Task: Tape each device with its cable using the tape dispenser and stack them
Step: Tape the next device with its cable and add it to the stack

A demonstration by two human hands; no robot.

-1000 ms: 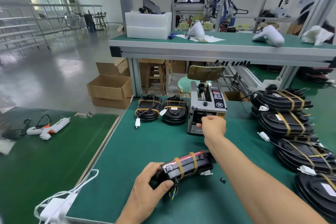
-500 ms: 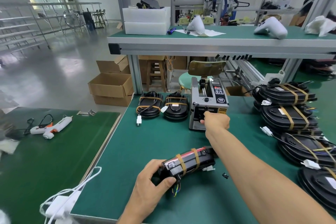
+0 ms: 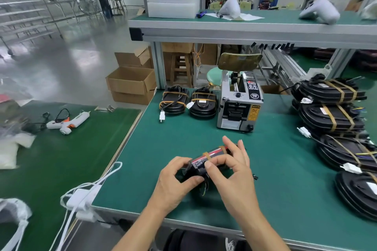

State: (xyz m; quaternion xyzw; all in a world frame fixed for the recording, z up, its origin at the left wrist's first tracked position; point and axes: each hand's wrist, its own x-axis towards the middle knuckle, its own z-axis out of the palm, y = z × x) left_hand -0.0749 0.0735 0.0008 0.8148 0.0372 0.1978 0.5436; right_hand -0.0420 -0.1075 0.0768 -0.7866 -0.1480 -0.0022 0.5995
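- Black device (image 3: 206,161), red-topped, sits on the green desk (image 3: 183,144) between both hands, propped on edge.
- Left hand (image 3: 175,181) grips its near end, thumb and fingers curled round it.
- Right hand (image 3: 230,171) pinches at the top edge with thumb and forefinger; other fingers spread straight. Tape strip in the pinch: cannot tell.
- Two tan bands (image 3: 207,154) already cross it.
- Judgement: brace with left, lay tape square across the body and cable, press ends down.
- Long axis runs from near-left to far-right, toward the tape dispenser (image 3: 239,104) beyond the hands.
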